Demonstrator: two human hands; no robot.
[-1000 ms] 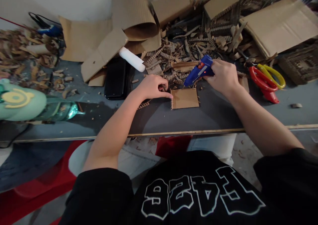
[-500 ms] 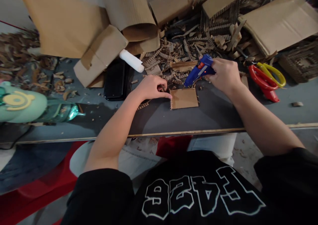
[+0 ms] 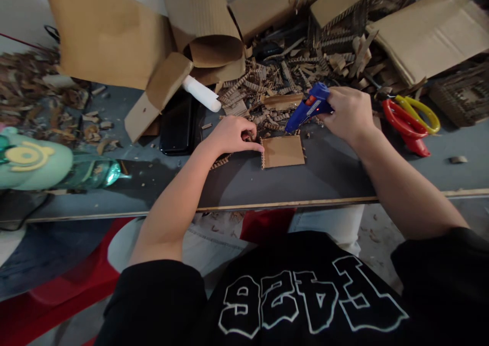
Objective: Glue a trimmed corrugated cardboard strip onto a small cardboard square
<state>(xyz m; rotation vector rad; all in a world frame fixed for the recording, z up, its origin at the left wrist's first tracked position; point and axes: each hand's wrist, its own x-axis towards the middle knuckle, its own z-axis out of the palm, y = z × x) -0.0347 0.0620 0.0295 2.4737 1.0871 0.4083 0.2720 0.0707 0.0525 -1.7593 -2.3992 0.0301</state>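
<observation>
My right hand (image 3: 349,112) is wrapped round a blue hot glue gun (image 3: 308,107) with a small red light glowing on its side. Its nozzle points down and left, at the far edge of a small rectangular cardboard piece (image 3: 284,151). Whether the tip touches the cardboard is hard to make out. That piece lies on the table, with a ridged corrugated edge along its left side. At this edge my left hand (image 3: 236,134) is closed in a pinch, thumb against the cardboard and the other fingers curled behind.
Corrugated scraps (image 3: 263,81) heap behind the hands. Red and yellow handled scissors (image 3: 410,119) lie at the right. To the left are a black phone-like slab (image 3: 176,127), a white tube (image 3: 202,94), a folded cardboard piece (image 3: 143,114) and a green bottle (image 3: 91,170). The table edge (image 3: 267,205) runs in front.
The glue gun's nozzle has shifted slightly right along the cardboard's far edge. At the upper left, the large cardboard sheet, the rolled cardboard and the folded piece have shifted. My left hand stays put.
</observation>
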